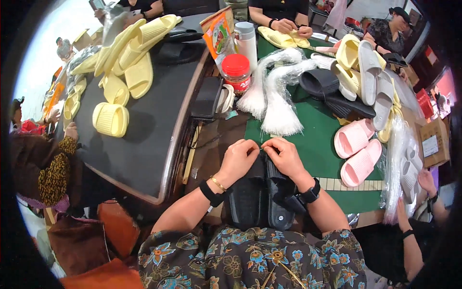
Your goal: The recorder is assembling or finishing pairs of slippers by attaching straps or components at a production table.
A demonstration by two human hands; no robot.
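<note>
My left hand (238, 159) and my right hand (287, 159) meet over a pair of black slippers (246, 204) at the table's near edge. Both hands are closed, thumb and fingertips pinched together, almost touching each other. Whatever thin thing is between the fingertips is too small to make out. The slippers lie side by side under my wrists, toes pointing away from me; my hands partly hide their front ends. Just beyond my fingers, the frayed end of a bundle of thin white plastic strands (280, 113) rests on the green table top (315, 149).
Pink slippers (361, 162) lie to the right, below piled black, grey and yellow slippers (368, 77). A red-lidded jar (236, 72) and a white bottle (246, 43) stand ahead. Yellow slippers (110, 119) sit on the dark left table (144, 159). Co-workers' hands (288, 26) work across and at right.
</note>
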